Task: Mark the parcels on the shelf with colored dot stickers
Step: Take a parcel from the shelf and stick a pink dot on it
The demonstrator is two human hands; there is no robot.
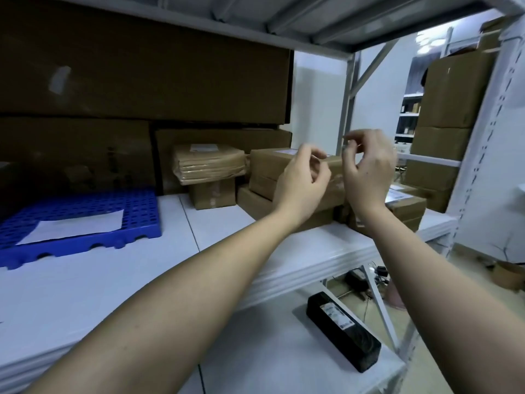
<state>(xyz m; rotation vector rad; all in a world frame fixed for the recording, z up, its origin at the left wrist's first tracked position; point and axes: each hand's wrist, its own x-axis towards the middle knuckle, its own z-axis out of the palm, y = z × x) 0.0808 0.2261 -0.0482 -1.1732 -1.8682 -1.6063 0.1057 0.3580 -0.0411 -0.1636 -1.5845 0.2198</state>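
Several brown cardboard parcels stand at the back right of the white shelf (119,282): a stack of flat packets (208,163), a small box (211,196) under it, a labelled box (268,163) on a wider box (251,201), and another labelled box (407,206) to the right. Both my hands are raised in front of the labelled box. My left hand (301,182) has its fingers curled and its thumb and forefinger pinched. My right hand (369,170) pinches a small pale sticker (346,142) at its fingertips; blur hides its colour.
A blue perforated plastic pallet (85,211) with a white paper sheet (74,226) lies at the left. Large dark cartons (142,81) fill the back of the shelf. A black box (343,329) lies on the lower shelf. More cartons (454,92) are stacked beyond the right upright.
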